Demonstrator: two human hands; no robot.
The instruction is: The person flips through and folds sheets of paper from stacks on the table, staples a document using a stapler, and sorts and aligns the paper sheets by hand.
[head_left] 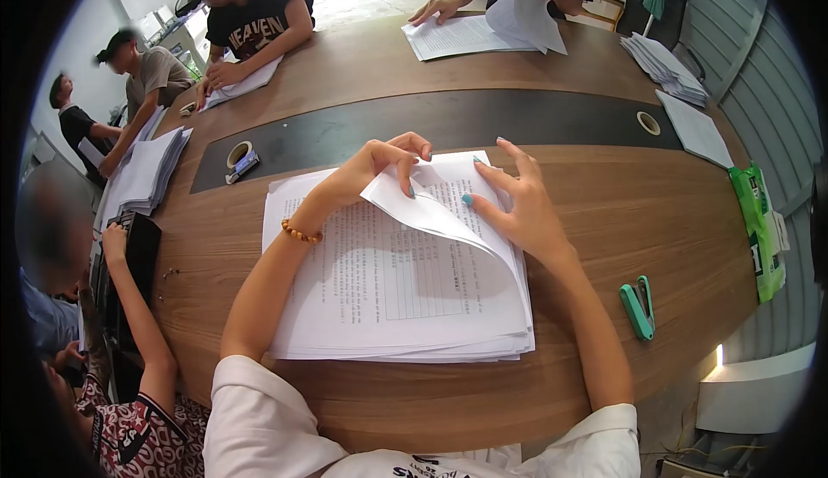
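A stack of printed sheets [345, 323] lies on the table in front of me. Its top sheets [440, 206] are lifted and curl over toward the left, showing text and a ruled table beneath. My left hand [384, 168], with a beaded bracelet at the wrist, is closed on the upper edge of the turned sheets; part of its grip is hidden. Over the right side of the same sheets, my right hand [522, 202] is open, fingers spread, its thumb touching the paper. A teal stapler [638, 308] rests to the right of my right forearm.
A tape roll [239, 154] and a small blue box [244, 166] sit at the left of the dark strip; another tape roll [649, 123] is at its right. A green packet [759, 232] and paper piles [664, 68] line the right edge. Several people handle papers around the table.
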